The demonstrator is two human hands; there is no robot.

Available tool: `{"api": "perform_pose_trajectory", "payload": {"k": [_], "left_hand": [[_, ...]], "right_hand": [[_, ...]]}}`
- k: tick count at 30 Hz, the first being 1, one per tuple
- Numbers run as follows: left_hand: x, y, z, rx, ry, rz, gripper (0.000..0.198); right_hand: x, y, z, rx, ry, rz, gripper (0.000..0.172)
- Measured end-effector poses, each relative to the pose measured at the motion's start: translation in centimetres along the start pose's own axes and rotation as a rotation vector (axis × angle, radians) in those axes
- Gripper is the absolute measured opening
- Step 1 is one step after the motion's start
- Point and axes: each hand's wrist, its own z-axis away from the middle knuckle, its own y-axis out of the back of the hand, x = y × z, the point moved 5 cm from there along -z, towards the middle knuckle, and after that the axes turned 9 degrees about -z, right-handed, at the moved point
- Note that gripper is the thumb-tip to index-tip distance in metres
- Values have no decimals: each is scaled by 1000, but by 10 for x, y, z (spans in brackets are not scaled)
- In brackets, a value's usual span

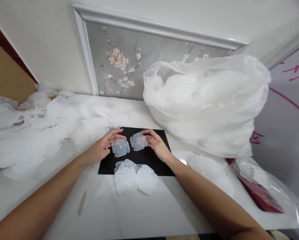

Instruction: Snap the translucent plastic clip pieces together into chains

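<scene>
My left hand [103,146] grips a clear, frosted plastic piece [120,148] by its left side, above a black mat [106,166]. The piece is flat and roughly square, with notched edges and small round marks. A similar plastic piece [138,142] is pinched at its right edge by my right hand [157,144], with part of the fingers showing blurred through it. A small gap separates the two pieces. Just below them, a loose pile of the same plastic pieces [125,180] overlaps the mat's front edge and the white table [101,206].
A large heap of frosted pieces [51,130] spreads over the table's left side. At the back right stands a bulging plastic bag [204,106] full of white material. More pieces [212,171] lie beyond my right forearm, beside a red item [262,196] under clear plastic.
</scene>
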Motion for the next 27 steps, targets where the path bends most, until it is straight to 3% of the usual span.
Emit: {"api": "perform_pose_trajectory", "payload": {"k": [10,20,27], "left_hand": [[1,1,2,-23,-48,-104,88],[8,-1,4,-46,6,-173,87],[24,-5,5,-44,27,-327,76]], "right_hand": [[-2,-2,2,-71,35,54,43],[-3,-4,1,-86,26,59,42],[-3,-3,0,-77,34,109,39]]}}
